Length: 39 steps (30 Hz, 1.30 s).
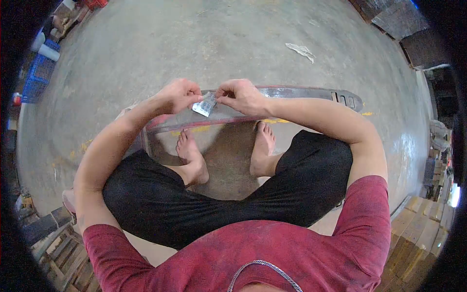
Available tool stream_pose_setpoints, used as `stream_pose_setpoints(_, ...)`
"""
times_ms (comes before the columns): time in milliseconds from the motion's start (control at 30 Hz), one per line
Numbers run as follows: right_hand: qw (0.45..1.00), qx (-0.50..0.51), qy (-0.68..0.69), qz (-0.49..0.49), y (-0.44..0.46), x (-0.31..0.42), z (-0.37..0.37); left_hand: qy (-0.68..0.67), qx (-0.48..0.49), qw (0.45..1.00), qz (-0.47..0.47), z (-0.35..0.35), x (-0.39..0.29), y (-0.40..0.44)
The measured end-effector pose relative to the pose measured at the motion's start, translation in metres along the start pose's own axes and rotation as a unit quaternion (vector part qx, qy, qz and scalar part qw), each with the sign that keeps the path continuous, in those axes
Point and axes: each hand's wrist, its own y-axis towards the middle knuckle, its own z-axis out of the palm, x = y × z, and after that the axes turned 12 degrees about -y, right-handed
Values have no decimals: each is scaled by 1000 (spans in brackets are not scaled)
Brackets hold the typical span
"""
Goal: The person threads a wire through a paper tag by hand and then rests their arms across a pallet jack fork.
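Note:
A small shiny packet [203, 107], silvery and partly see-through, hangs between my hands by its upper edge. Fingers and thumb of my left hand [183, 96] pinch its left corner. On the other side, my right hand [243, 97] pinches the right corner, with thumb and fingertips pressed together. What the packet contains is too small to make out. Below my hands lies a long grey metal bar with worn red edges [287, 92], rounded at its right end and slotted there; it looks like a pallet truck fork.
My bare feet [192, 158] rest on the concrete floor [160, 53] behind the bar. A crumpled white scrap [300, 51] lies farther out. Wooden pallets [68, 253] stand at lower left, stacked boxes [418, 233] at lower right, and a blue crate [41, 70] at upper left.

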Motion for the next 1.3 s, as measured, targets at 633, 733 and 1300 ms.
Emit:
stream_pose_setpoints(633, 995, 75, 30, 56, -6, 6, -6, -27, 1, 999, -18, 7, 0, 2)
stream_pose_setpoints(733, 996, 71, 4, 55, -14, -1, -6, 59, 10, 997, 45, 12, -5, 6)
stream_pose_setpoints(1300, 981, 126, 92, 113, -29, 1, -7, 84, -59, 985, 141, 47, 5, 29)
